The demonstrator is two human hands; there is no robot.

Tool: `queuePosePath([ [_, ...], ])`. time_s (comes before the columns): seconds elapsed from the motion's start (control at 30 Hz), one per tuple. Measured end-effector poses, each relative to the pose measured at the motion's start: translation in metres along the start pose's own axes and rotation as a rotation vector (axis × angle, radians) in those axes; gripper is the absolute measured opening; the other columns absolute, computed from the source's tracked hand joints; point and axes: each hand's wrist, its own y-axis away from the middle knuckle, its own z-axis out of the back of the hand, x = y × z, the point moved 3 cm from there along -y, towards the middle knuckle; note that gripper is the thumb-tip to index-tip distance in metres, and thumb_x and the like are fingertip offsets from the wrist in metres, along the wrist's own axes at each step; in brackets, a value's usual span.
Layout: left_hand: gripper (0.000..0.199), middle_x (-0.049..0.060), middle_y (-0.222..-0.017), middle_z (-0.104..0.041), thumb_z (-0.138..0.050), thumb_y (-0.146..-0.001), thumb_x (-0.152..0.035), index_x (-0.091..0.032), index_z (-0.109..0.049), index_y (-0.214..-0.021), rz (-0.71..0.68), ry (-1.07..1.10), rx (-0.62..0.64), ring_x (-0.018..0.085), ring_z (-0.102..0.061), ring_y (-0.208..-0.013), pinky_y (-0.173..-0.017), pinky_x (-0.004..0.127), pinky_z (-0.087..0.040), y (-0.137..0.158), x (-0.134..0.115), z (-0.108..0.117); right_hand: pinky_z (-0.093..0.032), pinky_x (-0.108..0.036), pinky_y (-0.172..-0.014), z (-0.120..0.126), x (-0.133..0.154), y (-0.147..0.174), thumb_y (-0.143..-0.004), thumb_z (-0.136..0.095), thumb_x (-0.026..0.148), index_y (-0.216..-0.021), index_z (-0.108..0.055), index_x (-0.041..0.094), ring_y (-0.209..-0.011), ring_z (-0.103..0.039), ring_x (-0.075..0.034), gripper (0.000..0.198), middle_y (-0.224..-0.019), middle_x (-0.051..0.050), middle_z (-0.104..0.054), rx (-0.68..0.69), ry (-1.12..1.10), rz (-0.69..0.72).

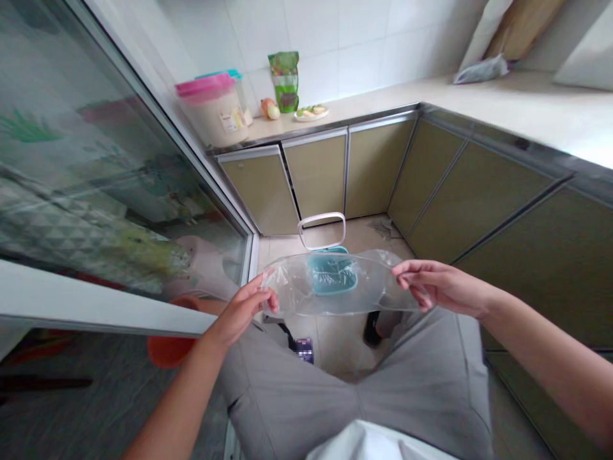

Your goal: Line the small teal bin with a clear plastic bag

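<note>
A clear plastic bag [378, 287] is stretched sideways between my two hands, its mouth spread wide. My left hand [249, 301] pinches the left end of the bag between thumb and fingers. At the other end, my right hand [428, 284] grips the bag's edge with bent fingers. Below and beyond the bag, a teal bin [338, 249] stands on the floor, seen mostly through the film. A pale pink ring-shaped frame [345, 231] shows upright at the bin's far side; whether it is joined to the bin I cannot tell.
Cabinets [316, 176] close off the front and right under a pale counter [373, 99]. On it are a pink-lidded container [223, 121], a green pouch [286, 83], onions [272, 110] and a plate of food [320, 116]. A glass sliding door [119, 172] borders the left, near an orange bucket [165, 351].
</note>
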Motion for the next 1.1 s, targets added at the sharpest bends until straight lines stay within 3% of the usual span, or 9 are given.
queuePosePath([
  [0.1,0.072,0.005,-0.084,-0.069,-0.070,-0.090,-0.029,-0.024,-0.047,-0.158,-0.014,0.131,-0.035,0.019,-0.065,-0.072,-0.073,0.032,-0.053,0.029,-0.021,-0.001,-0.051,-0.025,-0.045,0.003,0.008,0.028,-0.084,-0.079,0.037,-0.121,-0.073,0.024,-0.047,-0.054,-0.009,0.040,-0.096,-0.007,-0.072,-0.014,0.028,0.004],
  [0.2,0.067,0.004,-0.083,-0.066,-0.070,-0.088,-0.026,-0.023,-0.053,-0.153,-0.019,0.218,-0.047,0.018,-0.062,-0.068,-0.069,0.032,-0.054,0.040,-0.037,-0.001,-0.049,-0.026,-0.041,0.009,0.018,0.042,-0.086,-0.075,0.039,-0.129,-0.071,0.026,-0.046,-0.056,-0.009,0.045,-0.104,-0.010,-0.074,-0.069,0.063,0.019],
  [0.4,0.058,0.000,-0.080,-0.061,-0.072,-0.084,-0.020,-0.020,-0.061,-0.142,-0.002,0.312,-0.074,0.013,-0.057,-0.065,-0.067,0.028,-0.053,0.009,-0.031,0.001,-0.054,-0.028,-0.049,0.006,0.029,0.019,-0.086,-0.073,0.032,-0.135,-0.069,0.030,-0.061,-0.067,-0.015,0.049,-0.131,-0.012,-0.071,-0.105,0.054,0.079],
  [0.57,0.051,-0.005,-0.072,-0.053,-0.073,-0.083,-0.019,-0.014,-0.063,-0.133,0.107,0.333,-0.098,0.007,-0.048,-0.056,-0.064,0.023,-0.049,-0.039,0.010,0.006,-0.058,-0.028,-0.056,0.005,0.003,-0.040,-0.088,-0.069,0.022,-0.131,-0.068,0.023,-0.079,-0.073,-0.018,0.043,-0.140,-0.014,-0.066,-0.124,-0.031,0.047],
  [0.7,0.034,-0.006,-0.070,-0.053,-0.074,-0.079,-0.021,-0.015,-0.066,-0.111,0.170,0.306,-0.100,0.006,-0.046,-0.054,-0.059,0.021,-0.045,-0.079,0.056,0.012,-0.056,-0.025,-0.055,0.014,-0.046,-0.099,-0.093,-0.065,0.019,-0.126,-0.064,0.019,-0.082,-0.073,-0.018,0.033,-0.136,-0.015,-0.067,-0.220,-0.090,-0.086],
  [0.83,0.014,-0.006,-0.064,-0.050,-0.067,-0.076,-0.018,-0.016,-0.059,-0.087,0.263,0.191,-0.148,0.005,-0.041,-0.049,-0.050,0.019,-0.034,-0.117,0.105,0.015,-0.052,-0.025,-0.051,0.026,-0.104,-0.153,-0.097,-0.060,0.019,-0.112,-0.061,0.015,-0.073,-0.072,-0.018,0.016,-0.117,-0.014,-0.071,-0.416,-0.094,-0.225],
  [0.9,0.014,-0.007,-0.060,-0.046,-0.063,-0.078,-0.017,-0.016,-0.060,-0.091,0.342,0.099,-0.207,0.005,-0.037,-0.046,-0.048,0.019,-0.029,-0.131,0.129,0.015,-0.051,-0.024,-0.053,0.029,-0.132,-0.174,-0.096,-0.060,0.018,-0.106,-0.060,0.015,-0.072,-0.071,-0.017,0.010,-0.104,-0.012,-0.071,-0.522,-0.074,-0.283],
  [1.0,0.038,-0.010,-0.056,-0.040,-0.059,-0.082,-0.019,-0.015,-0.062,-0.119,0.426,0.028,-0.273,0.007,-0.035,-0.044,-0.051,0.020,-0.034,-0.146,0.162,0.012,-0.050,-0.025,-0.055,0.031,-0.168,-0.195,-0.093,-0.062,0.015,-0.103,-0.061,0.014,-0.069,-0.068,-0.017,0.010,-0.092,-0.009,-0.069,-0.629,-0.028,-0.367],
  [1.1,0.059,-0.009,-0.057,-0.045,-0.063,-0.082,-0.026,-0.018,-0.056,-0.140,0.485,-0.040,-0.278,0.009,-0.042,-0.046,-0.055,0.022,-0.040,-0.155,0.193,0.009,-0.049,-0.027,-0.052,0.030,-0.191,-0.207,-0.089,-0.066,0.019,-0.110,-0.062,0.014,-0.063,-0.063,-0.018,0.022,-0.089,-0.009,-0.068,-0.693,0.015,-0.407],
])
